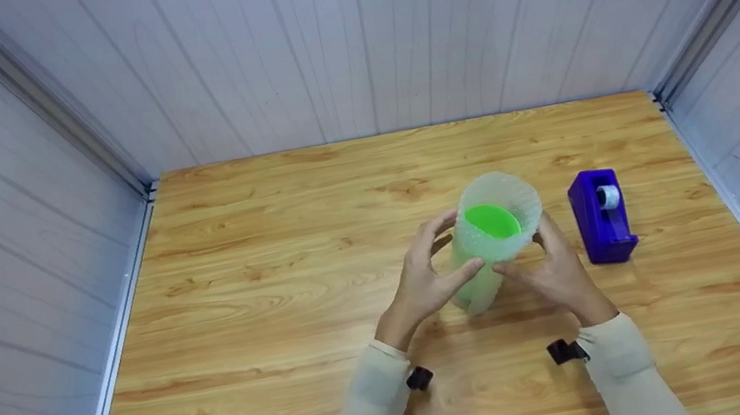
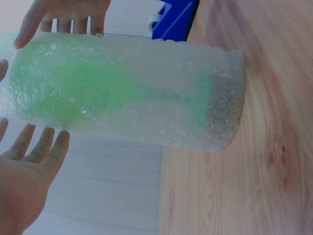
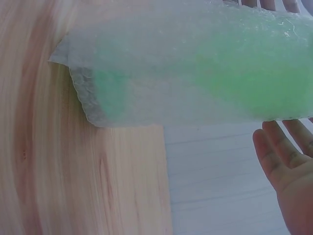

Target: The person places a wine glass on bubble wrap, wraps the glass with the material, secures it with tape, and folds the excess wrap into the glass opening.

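A green goblet (image 1: 492,221) stands inside an upright, slightly tilted tube of bubble wrap (image 1: 520,195) whose top is open. Through the cloudy wrap the left wrist view shows the goblet's bowl, thin stem and flat foot. My left hand (image 1: 422,279) holds the tube's left side near the top, thumb in front and fingers round the back. From the right side my right hand (image 1: 558,272) holds it the same way, the two thumbs close together. The wrap's lower end extends past the goblet's foot, and a loose corner sticks out in the right wrist view.
A blue tape dispenser (image 1: 598,216) with a roll of clear tape (image 1: 609,197) stands right of my right hand. Wood-grain tabletop (image 1: 260,272) spreads around the tube. Pale panel walls (image 1: 340,38) enclose the table at the back and both sides.
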The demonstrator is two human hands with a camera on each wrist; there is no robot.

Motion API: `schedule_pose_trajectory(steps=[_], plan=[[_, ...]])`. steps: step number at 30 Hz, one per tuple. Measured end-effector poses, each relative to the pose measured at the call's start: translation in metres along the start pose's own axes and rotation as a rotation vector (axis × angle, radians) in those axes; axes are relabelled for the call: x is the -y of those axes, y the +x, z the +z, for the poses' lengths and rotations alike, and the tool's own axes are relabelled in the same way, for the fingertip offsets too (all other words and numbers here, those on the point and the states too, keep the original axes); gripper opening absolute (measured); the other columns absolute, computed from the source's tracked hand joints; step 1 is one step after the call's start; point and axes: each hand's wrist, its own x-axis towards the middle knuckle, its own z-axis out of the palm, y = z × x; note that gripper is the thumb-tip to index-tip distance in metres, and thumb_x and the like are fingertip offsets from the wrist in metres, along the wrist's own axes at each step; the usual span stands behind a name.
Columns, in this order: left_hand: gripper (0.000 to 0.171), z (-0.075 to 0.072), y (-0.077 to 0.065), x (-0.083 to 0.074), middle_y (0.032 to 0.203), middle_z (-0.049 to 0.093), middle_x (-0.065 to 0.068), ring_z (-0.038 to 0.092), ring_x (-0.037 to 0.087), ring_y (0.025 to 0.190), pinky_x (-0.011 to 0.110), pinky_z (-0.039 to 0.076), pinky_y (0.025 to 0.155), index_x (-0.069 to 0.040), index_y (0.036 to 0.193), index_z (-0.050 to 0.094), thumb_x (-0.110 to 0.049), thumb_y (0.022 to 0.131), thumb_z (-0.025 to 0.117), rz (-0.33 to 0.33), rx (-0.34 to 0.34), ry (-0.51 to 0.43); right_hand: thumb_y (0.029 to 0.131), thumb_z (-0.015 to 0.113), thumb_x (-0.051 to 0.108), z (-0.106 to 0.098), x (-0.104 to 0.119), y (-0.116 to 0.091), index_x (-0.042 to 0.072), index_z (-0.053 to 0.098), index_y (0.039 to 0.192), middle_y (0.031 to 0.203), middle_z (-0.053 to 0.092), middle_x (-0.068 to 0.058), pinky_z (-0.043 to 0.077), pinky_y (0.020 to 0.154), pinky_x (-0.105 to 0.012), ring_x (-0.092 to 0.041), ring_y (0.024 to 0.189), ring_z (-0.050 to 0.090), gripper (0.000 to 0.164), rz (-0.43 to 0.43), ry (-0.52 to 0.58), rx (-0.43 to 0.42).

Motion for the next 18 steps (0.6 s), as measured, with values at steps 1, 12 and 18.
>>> schedule_pose_trajectory(steps=[1, 12, 18], plan=[[0.068, 0.000, 0.000, -0.003, 0.141, 0.049, 0.020, 0.046, 0.024, 0.133, 0.054, 0.044, 0.103, 0.004, 0.144, 0.041, -0.003, 0.088, 0.077, 0.011, -0.002, 0.004, 0.077, 0.083, -0.004, 0.000, 0.001, 0.000, -0.003, 0.028, 0.154, 0.148, 0.042, -0.019, 0.036, 0.105, -0.058, -0.031, 0.132, 0.044, 0.094, 0.001, -0.005, 0.000], [0.064, 0.003, 0.001, -0.002, 0.138, 0.051, 0.020, 0.047, 0.021, 0.131, 0.055, 0.046, 0.100, 0.003, 0.140, 0.045, -0.003, 0.086, 0.079, 0.059, -0.037, 0.053, 0.076, 0.083, -0.004, -0.001, 0.006, 0.000, -0.007, 0.032, 0.150, 0.144, 0.045, -0.022, 0.039, 0.104, -0.049, -0.032, 0.130, 0.045, 0.091, -0.024, -0.065, -0.028], [0.045, 0.008, -0.001, 0.024, 0.136, 0.052, 0.018, 0.051, 0.026, 0.126, 0.049, 0.050, 0.097, 0.002, 0.118, 0.050, 0.000, 0.084, 0.080, 0.107, -0.059, 0.071, 0.073, 0.083, -0.012, 0.003, -0.022, -0.004, -0.009, 0.028, 0.142, 0.142, 0.044, -0.018, 0.037, 0.110, -0.032, -0.028, 0.130, 0.047, 0.089, 0.043, 0.048, -0.103]])
